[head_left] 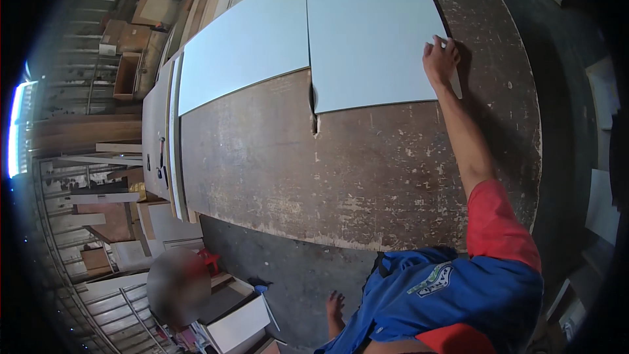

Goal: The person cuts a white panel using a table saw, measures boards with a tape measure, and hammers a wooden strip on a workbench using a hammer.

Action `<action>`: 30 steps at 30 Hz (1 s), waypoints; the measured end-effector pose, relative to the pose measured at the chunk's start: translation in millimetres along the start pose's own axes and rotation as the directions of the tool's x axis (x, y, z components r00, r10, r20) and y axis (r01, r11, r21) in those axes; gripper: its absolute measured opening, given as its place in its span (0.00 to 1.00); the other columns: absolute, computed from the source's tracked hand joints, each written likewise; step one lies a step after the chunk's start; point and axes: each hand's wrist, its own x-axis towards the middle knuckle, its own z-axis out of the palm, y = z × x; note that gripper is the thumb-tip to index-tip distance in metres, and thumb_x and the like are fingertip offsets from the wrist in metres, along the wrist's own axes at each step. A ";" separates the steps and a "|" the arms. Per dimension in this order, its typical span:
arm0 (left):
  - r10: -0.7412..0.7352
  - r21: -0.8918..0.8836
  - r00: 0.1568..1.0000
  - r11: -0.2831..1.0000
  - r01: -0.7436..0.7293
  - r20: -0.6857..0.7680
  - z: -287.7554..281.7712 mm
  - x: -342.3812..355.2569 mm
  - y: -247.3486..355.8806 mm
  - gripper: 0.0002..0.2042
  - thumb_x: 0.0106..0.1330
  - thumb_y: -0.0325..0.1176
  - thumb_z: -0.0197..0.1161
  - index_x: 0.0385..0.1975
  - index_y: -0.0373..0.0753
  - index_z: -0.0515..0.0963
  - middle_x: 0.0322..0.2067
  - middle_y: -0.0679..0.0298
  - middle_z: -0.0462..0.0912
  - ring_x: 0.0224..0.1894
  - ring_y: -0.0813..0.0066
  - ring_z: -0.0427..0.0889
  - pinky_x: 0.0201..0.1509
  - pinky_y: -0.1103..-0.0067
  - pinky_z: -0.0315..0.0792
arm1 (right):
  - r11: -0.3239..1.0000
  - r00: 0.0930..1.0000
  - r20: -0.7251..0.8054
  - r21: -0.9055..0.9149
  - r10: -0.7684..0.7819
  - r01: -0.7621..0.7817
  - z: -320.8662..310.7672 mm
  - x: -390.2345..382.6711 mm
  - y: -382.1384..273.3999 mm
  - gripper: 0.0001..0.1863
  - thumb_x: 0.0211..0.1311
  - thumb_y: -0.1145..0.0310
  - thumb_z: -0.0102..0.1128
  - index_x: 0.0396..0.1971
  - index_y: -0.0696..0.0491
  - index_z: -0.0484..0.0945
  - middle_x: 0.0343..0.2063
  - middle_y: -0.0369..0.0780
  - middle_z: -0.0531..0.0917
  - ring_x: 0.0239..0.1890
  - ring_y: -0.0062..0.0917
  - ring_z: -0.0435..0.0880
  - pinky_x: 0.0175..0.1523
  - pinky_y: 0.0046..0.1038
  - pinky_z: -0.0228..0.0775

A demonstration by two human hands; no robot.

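Blue and red, the worker's shirt (485, 295) is what shows closest, beside the brown surface (295, 164). Low next to it the left hand (335, 305) hangs over the grey floor (288, 265), holding nothing, its fingers loosely bent. From the red sleeve (501, 223) the right arm (465, 134) stretches to the nearer white panel (373, 42); the right hand (441, 62) touches it at its right edge, fingers curled, though I can't tell whether they grip or merely rest. That panel lies flat on the surface (badly scuffed, with pale flecks), just right of a second white panel (252, 46), a narrow gap between them. Farther off, at the left, stand boards (203, 10) and an open brown box (126, 75)
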 end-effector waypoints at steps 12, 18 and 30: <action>0.113 -0.180 0.993 0.978 -0.105 0.039 69.9 24.4 133.0 0.30 0.62 0.35 0.59 0.66 0.43 0.62 0.59 0.57 0.74 0.58 0.65 0.75 0.59 0.65 0.66 | 0.982 0.977 0.165 -0.109 -0.137 0.156 -29.9 -19.2 20.9 0.18 0.66 0.56 0.54 0.54 0.42 0.75 0.55 0.46 0.71 0.51 0.42 0.72 0.52 0.43 0.69; -0.035 -0.104 0.995 0.994 0.044 0.092 66.1 31.5 74.7 0.30 0.64 0.36 0.58 0.67 0.44 0.60 0.59 0.55 0.74 0.58 0.63 0.75 0.60 0.63 0.66 | 0.986 0.979 0.150 -0.072 -0.138 0.150 -30.1 -16.0 26.2 0.18 0.66 0.58 0.53 0.54 0.42 0.75 0.56 0.46 0.70 0.53 0.43 0.72 0.54 0.46 0.68; -0.270 -0.255 0.959 0.937 0.240 -0.089 40.5 -79.2 14.9 0.26 0.65 0.35 0.56 0.64 0.44 0.63 0.52 0.57 0.78 0.58 0.62 0.76 0.58 0.61 0.66 | 0.920 0.915 0.111 0.098 -0.388 0.378 76.2 65.7 -38.5 0.21 0.62 0.58 0.58 0.53 0.49 0.75 0.59 0.46 0.71 0.63 0.48 0.63 0.65 0.49 0.57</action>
